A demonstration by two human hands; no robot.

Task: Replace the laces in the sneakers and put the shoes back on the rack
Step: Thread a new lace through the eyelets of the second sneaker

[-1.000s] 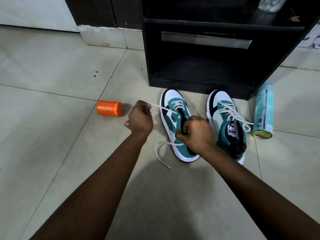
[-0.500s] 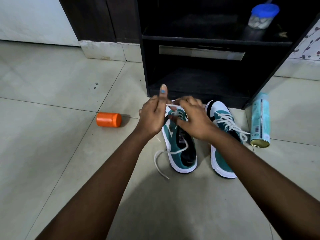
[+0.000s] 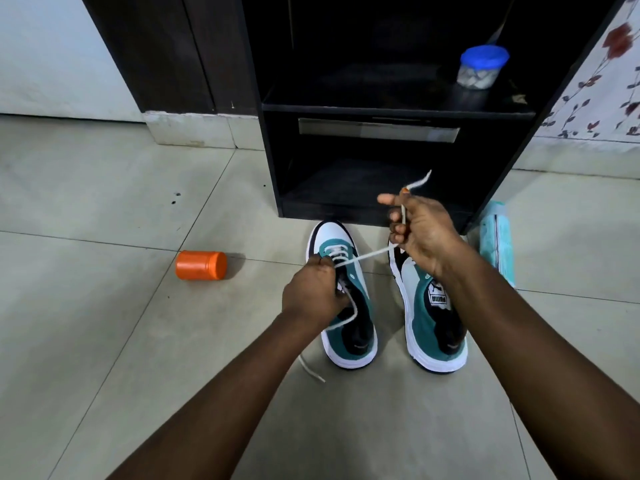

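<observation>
A white flat lace (image 3: 367, 255) is pinched taut by the curled fingers of the right hand (image 3: 420, 233). The left teal-and-white sneaker (image 3: 349, 306) is gripped at its eyelets by the left hand (image 3: 313, 296), fingers clamped.

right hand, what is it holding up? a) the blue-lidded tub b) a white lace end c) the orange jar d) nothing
b: the right hand grips the white lace, which runs taut from the left sneaker up through its fingers, the tip sticking out above.
</observation>
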